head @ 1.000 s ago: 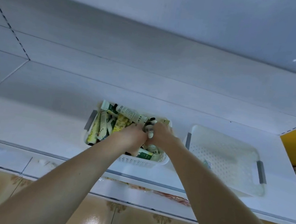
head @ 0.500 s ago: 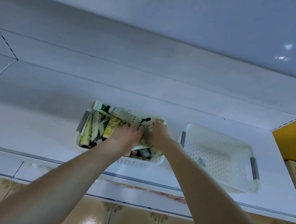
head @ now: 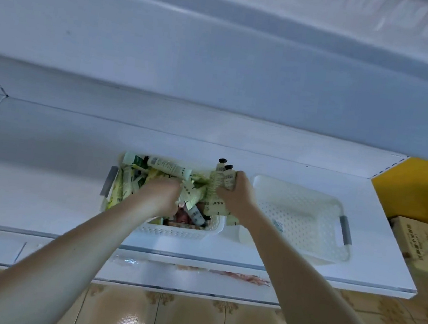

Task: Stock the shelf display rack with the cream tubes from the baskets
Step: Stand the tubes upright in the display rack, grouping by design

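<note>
A white basket [head: 179,232] full of pale green and cream tubes [head: 168,167] sits on the white shelf [head: 40,193]. My left hand [head: 160,195] is down among the tubes in the basket, fingers curled round some of them. My right hand [head: 234,194] grips a bunch of cream tubes with black caps [head: 221,181], lifted above the basket's right end. A second white basket [head: 305,244] with grey handles stands to the right and holds no tubes that I can see.
A higher white shelf [head: 220,67] overhangs the baskets. A yellow panel [head: 421,189] and a cardboard box [head: 417,243] are at the right. Tiled floor [head: 186,321] lies below the shelf edge.
My right hand has risen out of the full basket with a bunch of tubes and shifted right. My left hand stays in the basket. The view tilted upward.
</note>
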### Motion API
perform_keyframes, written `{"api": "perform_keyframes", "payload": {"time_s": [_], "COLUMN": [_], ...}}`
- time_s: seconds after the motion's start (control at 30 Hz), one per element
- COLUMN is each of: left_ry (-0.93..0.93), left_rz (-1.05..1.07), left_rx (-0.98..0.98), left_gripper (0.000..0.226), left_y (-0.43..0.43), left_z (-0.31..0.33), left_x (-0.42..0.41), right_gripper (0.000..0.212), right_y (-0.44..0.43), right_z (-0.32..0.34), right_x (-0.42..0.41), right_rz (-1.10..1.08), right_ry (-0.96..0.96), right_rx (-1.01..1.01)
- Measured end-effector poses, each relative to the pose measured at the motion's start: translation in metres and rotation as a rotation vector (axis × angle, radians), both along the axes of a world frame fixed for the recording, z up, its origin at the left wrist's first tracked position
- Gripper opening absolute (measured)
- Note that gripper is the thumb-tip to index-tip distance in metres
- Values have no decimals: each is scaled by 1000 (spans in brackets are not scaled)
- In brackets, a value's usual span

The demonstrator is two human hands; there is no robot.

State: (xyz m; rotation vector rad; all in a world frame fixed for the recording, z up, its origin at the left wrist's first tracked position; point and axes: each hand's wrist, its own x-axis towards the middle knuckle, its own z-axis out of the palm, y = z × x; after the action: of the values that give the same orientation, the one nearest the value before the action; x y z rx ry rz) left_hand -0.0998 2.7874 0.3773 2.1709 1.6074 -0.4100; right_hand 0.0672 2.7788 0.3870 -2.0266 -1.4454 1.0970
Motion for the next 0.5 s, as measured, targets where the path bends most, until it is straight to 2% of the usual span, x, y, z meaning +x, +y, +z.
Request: {"api": "perform_keyframes", "payload": {"time_s": [0.07, 0.1, 0.13, 0.23, 0.3, 0.4, 0.43, 0.5], "left_ry": [-97, -192, -341, -955, -1244, -1502, -1568, -1654], "left_rz": [113, 194, 300, 719, 917, 1144, 1183, 1195], "left_rx": [-23, -54, -80, -223, -315, -420, -434, -434], "left_gripper": [22, 22, 21, 21, 13, 19, 22, 22], "left_y": [-4, -7, -12, -37, -65, -109, -122, -147], "left_z": [11, 14, 19, 39, 52, 66, 69, 83], "left_x": [-7, -14, -19, -31, -31, -29, -30, -30], "right_gripper": [19, 18, 18, 13, 11, 12, 9, 18], "right_y": [-7, -13, -18, -38, -56, -91, -104, -129], "right_z": [8, 14, 19, 42, 58, 77, 85, 102], "right_x": [3, 3, 3, -1, -8, -25, -32, -47], "right_rz": [-32, -42, -57, -97, -91, -10, 12, 50], "right_ry": [63, 87, 117, 258, 363, 369, 368, 384], "right_rx": [27, 41, 48, 59, 58, 63, 65, 110]}}
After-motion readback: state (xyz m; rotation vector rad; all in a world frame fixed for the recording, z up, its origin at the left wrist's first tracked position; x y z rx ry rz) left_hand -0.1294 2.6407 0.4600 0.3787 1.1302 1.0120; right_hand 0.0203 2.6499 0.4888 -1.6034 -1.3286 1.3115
